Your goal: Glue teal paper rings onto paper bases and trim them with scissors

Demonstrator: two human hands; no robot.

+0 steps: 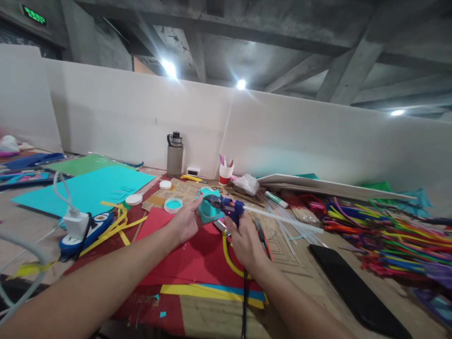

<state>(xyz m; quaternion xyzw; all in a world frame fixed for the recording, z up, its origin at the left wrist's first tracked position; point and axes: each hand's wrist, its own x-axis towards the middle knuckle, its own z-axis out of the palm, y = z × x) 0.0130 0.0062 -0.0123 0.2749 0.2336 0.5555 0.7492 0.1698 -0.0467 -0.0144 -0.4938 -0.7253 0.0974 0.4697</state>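
The blue plastic glue gun (231,207) lies roughly sideways, nozzle toward the left hand (188,219), its long translucent stick trailing right, above the smooth red paper sheet (197,261). The right hand (246,239) wraps its handle, forearm slanting in from lower right. The left pinches the small curved turquoise paper piece (211,211) at the nozzle, forearm reaching from lower left.

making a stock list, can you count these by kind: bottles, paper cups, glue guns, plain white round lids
bottle: 1
paper cup: 1
glue gun: 1
plain white round lids: 2
total: 5
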